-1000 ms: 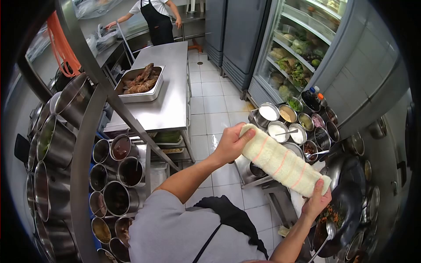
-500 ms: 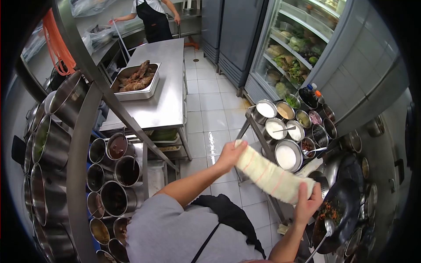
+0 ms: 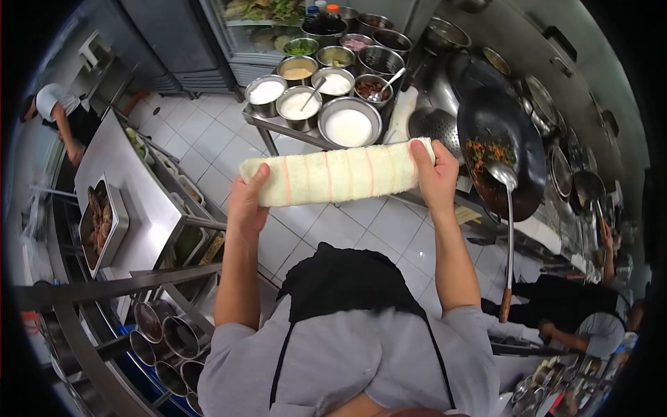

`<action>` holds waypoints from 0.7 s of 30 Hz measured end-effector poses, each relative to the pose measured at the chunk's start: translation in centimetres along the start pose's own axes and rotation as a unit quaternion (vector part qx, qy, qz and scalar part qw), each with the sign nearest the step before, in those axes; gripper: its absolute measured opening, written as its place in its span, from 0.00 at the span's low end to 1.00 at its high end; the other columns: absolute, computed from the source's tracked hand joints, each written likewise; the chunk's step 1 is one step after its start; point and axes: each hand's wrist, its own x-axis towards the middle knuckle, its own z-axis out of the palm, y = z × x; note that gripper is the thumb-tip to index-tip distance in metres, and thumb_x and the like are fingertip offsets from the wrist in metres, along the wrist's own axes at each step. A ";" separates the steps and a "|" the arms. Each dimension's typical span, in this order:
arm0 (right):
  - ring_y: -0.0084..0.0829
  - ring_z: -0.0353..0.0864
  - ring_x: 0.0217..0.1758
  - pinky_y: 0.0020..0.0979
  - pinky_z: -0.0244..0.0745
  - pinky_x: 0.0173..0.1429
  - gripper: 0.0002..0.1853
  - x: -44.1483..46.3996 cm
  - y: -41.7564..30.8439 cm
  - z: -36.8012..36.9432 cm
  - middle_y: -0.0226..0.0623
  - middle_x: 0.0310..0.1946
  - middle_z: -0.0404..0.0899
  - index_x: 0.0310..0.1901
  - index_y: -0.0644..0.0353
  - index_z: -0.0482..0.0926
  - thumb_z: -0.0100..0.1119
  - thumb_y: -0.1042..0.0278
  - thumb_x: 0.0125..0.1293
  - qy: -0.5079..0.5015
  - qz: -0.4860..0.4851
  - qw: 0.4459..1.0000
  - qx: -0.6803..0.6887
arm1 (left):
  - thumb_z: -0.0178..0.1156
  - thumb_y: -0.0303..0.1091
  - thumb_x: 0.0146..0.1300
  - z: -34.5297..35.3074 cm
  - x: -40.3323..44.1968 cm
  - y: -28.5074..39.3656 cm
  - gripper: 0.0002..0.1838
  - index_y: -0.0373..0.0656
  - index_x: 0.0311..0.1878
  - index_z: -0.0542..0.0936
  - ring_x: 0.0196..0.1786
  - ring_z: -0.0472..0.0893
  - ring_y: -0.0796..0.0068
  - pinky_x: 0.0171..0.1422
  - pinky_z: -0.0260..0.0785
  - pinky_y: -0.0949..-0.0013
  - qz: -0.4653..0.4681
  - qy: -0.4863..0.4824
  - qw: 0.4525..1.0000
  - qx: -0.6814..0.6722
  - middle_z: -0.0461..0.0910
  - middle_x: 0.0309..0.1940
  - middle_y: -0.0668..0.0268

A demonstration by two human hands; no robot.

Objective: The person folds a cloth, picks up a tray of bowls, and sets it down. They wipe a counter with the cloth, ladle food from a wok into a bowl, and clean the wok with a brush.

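A folded cream towel [image 3: 340, 174] with pink stripes is stretched level in front of my body. My left hand [image 3: 249, 198] grips its left end, thumb on top. At the right end, my right hand [image 3: 436, 174] is closed on it the same way. To the right of that hand sits a black wok [image 3: 511, 125] holding chopped orange and green food [image 3: 486, 153]. A long ladle [image 3: 506, 236] with a wooden handle end rests with its bowl in the wok. The fingers under the towel are mostly hidden.
Steel pots of white powder [image 3: 349, 128] and other ingredients crowd a steel stand ahead. A perforated strainer [image 3: 434, 128] lies beside the wok. On the left, a steel table [image 3: 142, 187] bears a tray of browned meat [image 3: 99, 215]. One person [image 3: 62, 115] stands far left, another [image 3: 590, 326] at right.
My view and body have turned right, toward the wok. The towel has come from slanting to nearly level, still held at both ends.
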 end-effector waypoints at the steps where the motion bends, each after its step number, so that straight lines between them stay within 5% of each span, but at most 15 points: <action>1: 0.15 0.64 0.26 0.26 0.64 0.30 0.21 0.0 0.5 -0.4 0.26 0.19 0.71 0.25 0.65 0.73 0.66 0.58 0.68 0.009 0.002 1.000 -0.009 | 0.65 0.40 0.68 0.1 -0.2 -0.8 0.23 0.35 0.59 0.74 0.50 0.83 0.67 0.56 0.77 0.63 -0.040 -0.007 0.999 -0.019 0.81 0.50 0.62; 5: 0.16 0.67 0.25 0.28 0.65 0.29 0.19 -0.7 4.7 -1.5 0.29 0.19 0.75 0.27 0.66 0.77 0.68 0.58 0.65 0.035 0.075 0.993 -0.084 | 0.66 0.41 0.66 -0.5 0.6 -6.3 0.27 0.32 0.60 0.73 0.53 0.82 0.64 0.59 0.76 0.59 -0.156 -0.003 0.988 -0.010 0.80 0.53 0.57; 7: 0.16 0.70 0.25 0.28 0.67 0.30 0.18 -0.9 4.8 -1.2 0.31 0.20 0.78 0.28 0.66 0.79 0.70 0.58 0.63 0.043 0.142 0.982 -0.113 | 0.64 0.39 0.69 0.5 0.6 -8.2 0.24 0.31 0.59 0.74 0.53 0.83 0.62 0.59 0.76 0.57 -0.138 0.022 0.990 -0.008 0.80 0.54 0.55; 10: 0.23 0.77 0.26 0.31 0.71 0.32 0.17 -1.6 5.7 1.4 0.38 0.23 0.81 0.33 0.66 0.82 0.71 0.57 0.60 -0.020 0.096 0.993 -0.069 | 0.61 0.39 0.71 3.8 0.3 -9.9 0.22 0.30 0.58 0.74 0.54 0.82 0.62 0.60 0.76 0.57 -0.152 0.060 0.986 -0.018 0.81 0.53 0.54; 12: 0.49 0.83 0.35 0.44 0.76 0.41 0.16 -3.5 1.8 4.2 0.49 0.34 0.83 0.43 0.62 0.83 0.66 0.59 0.60 -0.108 0.030 0.976 -0.189 | 0.58 0.41 0.73 7.2 -0.4 -10.7 0.21 0.31 0.56 0.75 0.52 0.83 0.63 0.58 0.77 0.59 -0.153 0.064 0.982 -0.095 0.81 0.50 0.57; 14: 0.48 0.79 0.44 0.44 0.76 0.49 0.13 -6.6 0.6 7.6 0.47 0.39 0.80 0.45 0.61 0.82 0.63 0.68 0.59 -0.156 -0.086 0.966 -0.190 | 0.56 0.43 0.74 9.2 -0.7 -10.4 0.21 0.31 0.55 0.76 0.51 0.83 0.64 0.56 0.77 0.60 -0.161 0.048 0.976 -0.137 0.81 0.49 0.58; 20: 0.46 0.75 0.50 0.39 0.75 0.51 0.09 -8.6 -0.5 6.4 0.44 0.44 0.77 0.42 0.62 0.81 0.61 0.70 0.61 -0.278 -0.122 0.933 -0.191 | 0.51 0.43 0.77 7.5 -0.4 -12.4 0.22 0.32 0.60 0.72 0.54 0.82 0.63 0.59 0.76 0.60 -0.172 0.011 0.975 -0.141 0.80 0.54 0.57; 21: 0.45 0.76 0.50 0.38 0.75 0.51 0.10 -8.6 -0.2 5.7 0.44 0.45 0.78 0.43 0.63 0.81 0.61 0.69 0.62 -0.232 -0.130 0.944 -0.195 | 0.51 0.43 0.77 7.4 -0.6 -12.4 0.22 0.33 0.61 0.72 0.56 0.81 0.63 0.61 0.76 0.59 -0.178 -0.001 0.971 -0.160 0.79 0.55 0.57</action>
